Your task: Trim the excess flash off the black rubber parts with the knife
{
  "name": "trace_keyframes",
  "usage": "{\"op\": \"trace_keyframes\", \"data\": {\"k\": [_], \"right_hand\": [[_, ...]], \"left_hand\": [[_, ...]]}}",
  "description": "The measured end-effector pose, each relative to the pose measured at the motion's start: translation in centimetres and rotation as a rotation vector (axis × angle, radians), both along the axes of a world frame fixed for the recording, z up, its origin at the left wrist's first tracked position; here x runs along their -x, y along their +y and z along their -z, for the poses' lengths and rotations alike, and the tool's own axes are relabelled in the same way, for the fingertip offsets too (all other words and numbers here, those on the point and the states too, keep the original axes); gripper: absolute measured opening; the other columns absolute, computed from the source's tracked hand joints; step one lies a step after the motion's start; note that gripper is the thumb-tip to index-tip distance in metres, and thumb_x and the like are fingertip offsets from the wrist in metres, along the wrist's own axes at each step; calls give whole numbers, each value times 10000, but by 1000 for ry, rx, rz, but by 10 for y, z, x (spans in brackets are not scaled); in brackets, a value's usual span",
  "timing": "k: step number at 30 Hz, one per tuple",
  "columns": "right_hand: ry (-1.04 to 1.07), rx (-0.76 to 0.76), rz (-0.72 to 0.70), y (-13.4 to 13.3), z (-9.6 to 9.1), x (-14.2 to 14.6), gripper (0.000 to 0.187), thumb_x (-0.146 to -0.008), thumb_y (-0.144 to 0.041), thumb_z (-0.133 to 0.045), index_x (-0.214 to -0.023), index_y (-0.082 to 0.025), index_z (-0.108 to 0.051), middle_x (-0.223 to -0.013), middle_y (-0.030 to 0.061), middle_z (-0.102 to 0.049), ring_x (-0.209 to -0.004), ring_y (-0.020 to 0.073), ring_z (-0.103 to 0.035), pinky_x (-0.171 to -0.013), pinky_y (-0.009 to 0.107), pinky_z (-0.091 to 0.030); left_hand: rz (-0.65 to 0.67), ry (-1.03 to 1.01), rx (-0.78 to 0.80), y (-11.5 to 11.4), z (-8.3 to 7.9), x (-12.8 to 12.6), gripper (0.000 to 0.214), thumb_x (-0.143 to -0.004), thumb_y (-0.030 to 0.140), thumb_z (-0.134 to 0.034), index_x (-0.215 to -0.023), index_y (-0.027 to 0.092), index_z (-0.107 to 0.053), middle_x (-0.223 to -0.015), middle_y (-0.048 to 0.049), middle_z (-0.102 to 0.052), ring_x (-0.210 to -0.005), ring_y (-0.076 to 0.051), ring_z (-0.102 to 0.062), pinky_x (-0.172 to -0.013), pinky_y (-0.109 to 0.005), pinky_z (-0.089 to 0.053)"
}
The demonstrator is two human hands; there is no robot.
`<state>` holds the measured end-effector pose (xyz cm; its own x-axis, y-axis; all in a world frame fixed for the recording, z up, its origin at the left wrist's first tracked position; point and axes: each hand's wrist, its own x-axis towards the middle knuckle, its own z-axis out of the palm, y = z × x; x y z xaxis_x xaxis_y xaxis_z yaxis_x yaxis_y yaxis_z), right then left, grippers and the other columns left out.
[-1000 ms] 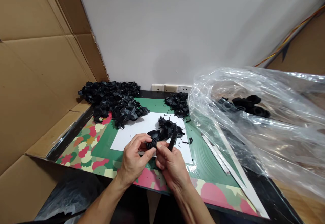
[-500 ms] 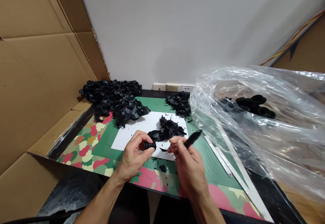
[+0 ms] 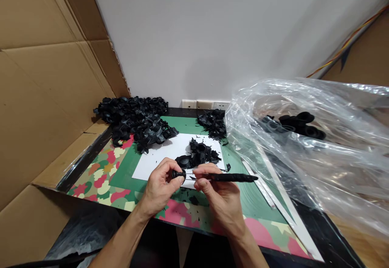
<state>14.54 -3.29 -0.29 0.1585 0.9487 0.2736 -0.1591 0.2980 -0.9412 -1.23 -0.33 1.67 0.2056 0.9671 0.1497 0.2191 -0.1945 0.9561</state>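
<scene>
Black tweezers point left, long axis running sideways.

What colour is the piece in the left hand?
The piece is black; the head view shows it best.

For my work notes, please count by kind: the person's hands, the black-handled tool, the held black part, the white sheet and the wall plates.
Hands: 2 (left hand, right hand)
Black-handled tool: 1
Held black part: 1
White sheet: 1
Wall plates: 3
Total: 8
</scene>
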Motion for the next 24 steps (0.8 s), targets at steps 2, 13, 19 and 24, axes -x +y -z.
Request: {"op": "trace_keyframes", "data": {"k": [2,13,19,24], "right_hand": [[-3,-24,27,1,3,1,153,-809,-363,-673,-859,-222,-709,-883,54,-635,-703,172,-598,-628,313,-501],[49,14,-5,5,8,6,105,-814,-316,-674,-819,-213,-697,-790,19,-643,-624,147,-633,-627,295,-532],[69,71,-25,5,3,6,177,-802,-373,-676,-795,-197,-689,-747,24,-656,-590,154,-640,-607,298,-541],[46,101,-44,8,-1,3,199,-791,-394,-676,-781,-195,-686,-676,15,-655,-563,157,-625,-571,285,-515]], "left_hand": [[5,-5,1,0,0,0,52,-735,163,-628,-772,181,-595,-805,-8,-513,-596,-103,-456,-518,-215,-391],[24,33,-61,0,2,-1,56,-730,144,-602,-771,183,-603,-792,-15,-529,-665,-131,-502,-555,-226,-399],[4,71,-108,-1,-2,-3,61,-710,144,-608,-754,187,-604,-786,-22,-540,-696,-147,-516,-562,-233,-402],[25,118,-180,-1,-3,-3,61,-724,137,-589,-752,189,-603,-774,-18,-536,-689,-148,-517,-559,-235,-402]]}}
